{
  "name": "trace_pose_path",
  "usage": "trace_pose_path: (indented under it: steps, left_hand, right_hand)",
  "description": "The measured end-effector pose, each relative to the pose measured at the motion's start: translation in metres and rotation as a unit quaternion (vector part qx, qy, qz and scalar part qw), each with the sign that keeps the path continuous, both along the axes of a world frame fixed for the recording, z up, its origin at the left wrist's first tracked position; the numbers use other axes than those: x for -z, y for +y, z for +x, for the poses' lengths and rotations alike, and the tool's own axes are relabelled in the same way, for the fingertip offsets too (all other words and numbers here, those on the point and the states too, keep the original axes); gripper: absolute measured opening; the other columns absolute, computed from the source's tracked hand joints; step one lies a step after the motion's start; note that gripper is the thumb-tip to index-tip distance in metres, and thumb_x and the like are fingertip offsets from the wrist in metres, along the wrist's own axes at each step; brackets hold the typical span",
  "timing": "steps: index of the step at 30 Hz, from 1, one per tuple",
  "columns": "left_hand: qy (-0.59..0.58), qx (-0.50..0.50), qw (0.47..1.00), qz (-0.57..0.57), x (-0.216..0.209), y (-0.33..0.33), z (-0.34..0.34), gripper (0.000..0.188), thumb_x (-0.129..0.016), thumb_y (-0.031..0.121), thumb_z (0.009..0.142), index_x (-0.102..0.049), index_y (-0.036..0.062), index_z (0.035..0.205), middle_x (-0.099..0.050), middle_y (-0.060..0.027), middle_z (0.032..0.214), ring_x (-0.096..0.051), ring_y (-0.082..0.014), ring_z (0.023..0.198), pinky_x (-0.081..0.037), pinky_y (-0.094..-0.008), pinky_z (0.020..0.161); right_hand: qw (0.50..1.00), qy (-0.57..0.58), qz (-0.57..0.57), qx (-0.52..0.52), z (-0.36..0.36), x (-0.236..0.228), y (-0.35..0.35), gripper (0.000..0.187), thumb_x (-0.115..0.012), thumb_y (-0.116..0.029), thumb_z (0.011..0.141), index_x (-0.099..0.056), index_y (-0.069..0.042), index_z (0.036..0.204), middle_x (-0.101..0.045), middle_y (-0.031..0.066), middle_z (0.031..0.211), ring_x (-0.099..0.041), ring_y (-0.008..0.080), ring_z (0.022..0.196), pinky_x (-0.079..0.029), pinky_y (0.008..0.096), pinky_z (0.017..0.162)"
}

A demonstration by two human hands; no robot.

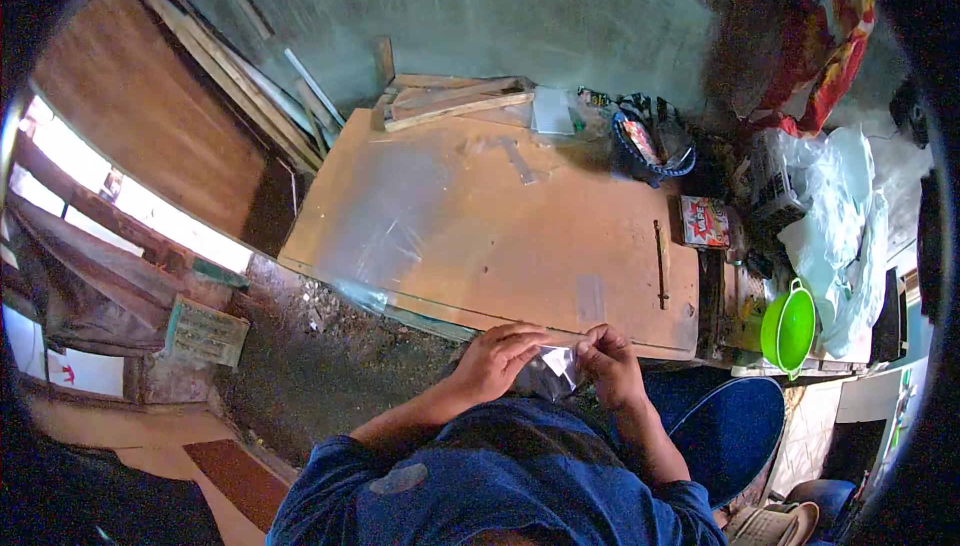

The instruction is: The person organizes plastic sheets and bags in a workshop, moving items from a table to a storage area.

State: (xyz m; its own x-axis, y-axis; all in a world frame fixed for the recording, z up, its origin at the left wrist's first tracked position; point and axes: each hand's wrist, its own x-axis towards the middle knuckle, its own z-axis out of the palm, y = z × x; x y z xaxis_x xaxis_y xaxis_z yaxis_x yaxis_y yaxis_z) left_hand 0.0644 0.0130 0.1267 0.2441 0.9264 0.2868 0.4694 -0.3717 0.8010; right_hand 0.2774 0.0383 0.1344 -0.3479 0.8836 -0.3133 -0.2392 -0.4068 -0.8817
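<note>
The small, clear, glossy plastic bag (560,370) hangs between the person's bare left hand (497,360) and bare right hand (613,366), just off the near edge of the broad orange-brown wooden table (470,256), in front of the dark navy cloth shirt (510,466); the fingertips of both hands pinch its upper edge, the thumbs pressed toward the forefingers. Such thin, slick film could slide out of either pinch if the pressure eased, and with no tabletop beneath it, it might drop onto the shirt or past it. An uneven pull between the two hands could stretch or split the film near the mouth. Glare and the small view hide whether anything is inside, but any loose contents could spill if the bag tipped. The flat, clear plastic strip (590,298) lying near the table's front edge might also be knocked off by a careless forward sweep of the right hand
</note>
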Motion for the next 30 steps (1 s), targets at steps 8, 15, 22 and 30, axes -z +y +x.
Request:
trace_pose_path:
  steps: [8,15,22,30]
  left_hand:
    - [-0.060,-0.045,0.993,0.092,-0.005,0.000,-0.010,0.009,-0.058,0.006,0.085,-0.063,0.0049,0.093,-0.064,-0.0101,0.095,-0.061,-0.0287,0.093,-0.047,-0.0381,0.083]
    - [-0.014,0.095,0.990,0.106,-0.012,0.000,0.004,0.012,-0.061,0.008,0.082,-0.061,0.0115,0.093,-0.058,-0.0061,0.073,-0.056,-0.0284,0.065,-0.043,-0.0397,0.060]
    - [-0.046,0.026,0.975,0.216,-0.031,0.005,-0.017,0.023,-0.065,0.005,0.077,-0.058,0.0075,0.099,-0.061,-0.0052,0.077,-0.058,-0.0252,0.065,-0.047,-0.0363,0.064]
    - [-0.043,0.174,0.932,0.315,-0.027,0.011,0.011,0.032,-0.071,0.017,0.074,-0.062,0.0095,0.104,-0.050,-0.0015,0.070,-0.052,-0.0210,0.063,-0.043,-0.0348,0.056]
  right_hand:
    - [0.985,0.127,-0.094,0.067,0.019,0.031,0.006,0.011,-0.055,0.002,0.084,-0.049,-0.008,0.085,-0.050,0.0001,0.070,-0.049,0.0106,0.058,-0.043,0.0261,0.051]
    - [0.980,0.121,-0.088,-0.128,-0.003,0.020,0.005,0.033,-0.060,0.000,0.079,-0.049,-0.001,0.110,-0.063,0.0109,0.094,-0.064,0.0198,0.083,-0.051,0.0273,0.072]
    - [0.948,0.112,0.052,-0.293,0.026,0.020,0.013,0.049,-0.068,-0.020,0.074,-0.054,0.006,0.113,-0.060,0.0056,0.099,-0.055,0.0138,0.086,-0.044,0.0281,0.074]
    - [0.863,-0.063,0.190,-0.464,-0.013,0.036,0.024,0.038,-0.061,-0.032,0.083,-0.060,-0.003,0.109,-0.063,0.0076,0.100,-0.057,0.0172,0.094,-0.047,0.0313,0.079]
